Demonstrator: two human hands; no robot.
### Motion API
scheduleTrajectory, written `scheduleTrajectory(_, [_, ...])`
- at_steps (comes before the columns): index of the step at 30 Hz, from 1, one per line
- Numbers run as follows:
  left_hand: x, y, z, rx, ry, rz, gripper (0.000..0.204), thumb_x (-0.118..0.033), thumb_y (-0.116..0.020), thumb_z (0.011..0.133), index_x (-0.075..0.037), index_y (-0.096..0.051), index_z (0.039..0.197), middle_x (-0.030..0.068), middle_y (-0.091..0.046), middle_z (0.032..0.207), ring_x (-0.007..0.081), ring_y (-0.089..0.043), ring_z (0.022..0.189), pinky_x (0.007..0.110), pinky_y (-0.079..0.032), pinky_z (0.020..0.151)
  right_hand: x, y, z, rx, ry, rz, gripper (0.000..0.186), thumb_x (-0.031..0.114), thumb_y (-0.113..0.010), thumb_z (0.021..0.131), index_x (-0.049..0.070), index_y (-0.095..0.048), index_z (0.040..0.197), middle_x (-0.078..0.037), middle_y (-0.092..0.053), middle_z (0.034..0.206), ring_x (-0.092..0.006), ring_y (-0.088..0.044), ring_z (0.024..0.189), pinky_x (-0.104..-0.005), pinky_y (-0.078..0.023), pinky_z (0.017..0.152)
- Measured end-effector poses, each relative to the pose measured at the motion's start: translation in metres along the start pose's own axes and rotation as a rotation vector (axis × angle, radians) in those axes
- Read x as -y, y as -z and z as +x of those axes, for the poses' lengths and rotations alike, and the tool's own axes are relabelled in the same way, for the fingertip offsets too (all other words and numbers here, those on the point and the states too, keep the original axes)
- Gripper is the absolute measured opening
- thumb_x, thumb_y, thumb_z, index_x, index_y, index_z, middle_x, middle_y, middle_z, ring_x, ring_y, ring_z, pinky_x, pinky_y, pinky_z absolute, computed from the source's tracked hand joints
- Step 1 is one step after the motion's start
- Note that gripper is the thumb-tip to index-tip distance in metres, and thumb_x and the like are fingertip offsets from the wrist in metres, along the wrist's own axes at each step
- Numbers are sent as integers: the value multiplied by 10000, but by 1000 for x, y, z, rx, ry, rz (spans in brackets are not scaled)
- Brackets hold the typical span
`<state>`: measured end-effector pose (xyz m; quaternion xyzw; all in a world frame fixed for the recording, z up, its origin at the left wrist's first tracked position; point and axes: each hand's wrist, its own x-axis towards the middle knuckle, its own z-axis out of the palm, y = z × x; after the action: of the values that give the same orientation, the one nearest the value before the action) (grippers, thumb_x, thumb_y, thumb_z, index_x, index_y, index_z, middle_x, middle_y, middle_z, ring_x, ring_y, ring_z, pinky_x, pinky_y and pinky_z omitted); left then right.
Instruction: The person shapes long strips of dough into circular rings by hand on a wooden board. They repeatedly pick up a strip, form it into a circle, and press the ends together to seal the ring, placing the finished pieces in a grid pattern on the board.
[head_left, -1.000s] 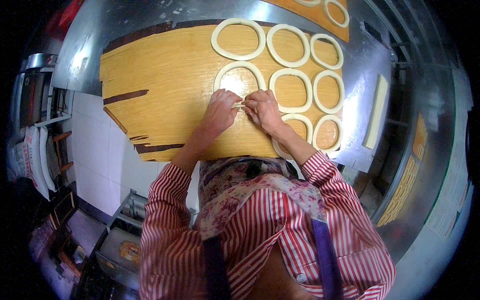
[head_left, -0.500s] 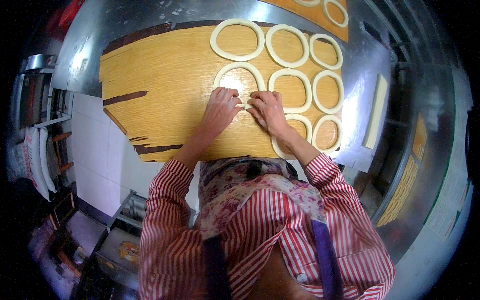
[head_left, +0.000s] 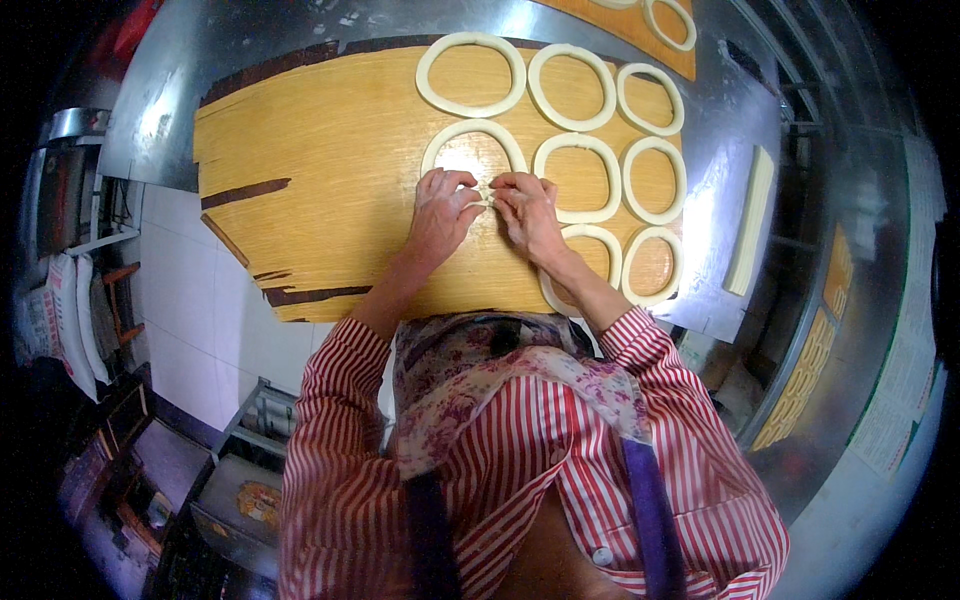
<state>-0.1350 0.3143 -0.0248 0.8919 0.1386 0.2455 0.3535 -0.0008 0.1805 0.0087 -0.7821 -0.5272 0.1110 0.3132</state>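
At the far left, white sacks (head_left: 78,310) are leaning, well apart from the hands. To their right, a pale tiled floor (head_left: 185,280) is showing below the steel table (head_left: 150,140). On this table a yellow board (head_left: 310,130) is lying, and its near side is reaching out past the table edge. Some dark strips are marking its left part.

Near the middle, the left hand (head_left: 436,215) is bending its fingers (head_left: 457,179); thumb and forefinger are nearly meeting, and they are pinching the near side of a pale ring (head_left: 475,126). This ring is lying flat on the board, with its far arc showing, while the hands are covering much of its near side. Just beside, the right hand (head_left: 532,210) is curling its fingers too, and their tips are closing on the same near side. A short pale bit is showing between the two hands.

Beyond and to the right, seven other rings (head_left: 572,49) are lying on the board. At the top, a second board (head_left: 684,62) is holding more rings. Farther right, a long pale strip (head_left: 748,222) is resting on the table, near the board.
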Motion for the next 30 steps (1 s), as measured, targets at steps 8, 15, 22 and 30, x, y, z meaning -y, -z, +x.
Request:
scheduleTrajectory(8, [-3, -1, -1, 9, 27, -5, 133, -164, -726, 809, -57, -710, 887, 66, -615, 1067, 273, -549, 1095, 465, -333, 1067, 3, 4, 0, 29, 174, -97, 174, 46, -695, 806, 49, -711, 980, -63, -641, 1128, -241, -568, 1095, -438, -357, 962])
scheduleTrajectory(15, [-2, 3, -4, 62, 28, 33, 191, -126, -741, 757, -76, -698, 936, 65, -627, 1098, 282, -550, 1113, 478, -326, 1074, 13, 14, 1, 41, 100, -68, 244, 79, -747, 765, 48, -700, 1002, -55, -636, 1162, -251, -566, 1119, -429, -360, 982])
scheduleTrajectory(22, [-6, 10, -5, 105, 168, -85, 489, 42, -611, 735, -52, -596, 1215, 123, -658, 1145, 301, -594, 1155, 517, -252, 1163, 15, -4, -3, -44, 42, -59, 225, 84, -786, 703, 48, -691, 904, -63, -628, 1135, -251, -567, 1097, -448, -368, 967])
scheduleTrajectory(30, [-9, 11, 11, 212, 223, -183, 595, 90, -515, 756, -29, -545, 1338, 153, -699, 1156, 295, -612, 1146, 468, -284, 1127, 12, -6, -12, -27, 208, -196, 226, 106, -747, 757, 67, -683, 970, -87, -611, 1219, -280, -557, 1145, -477, -366, 964])
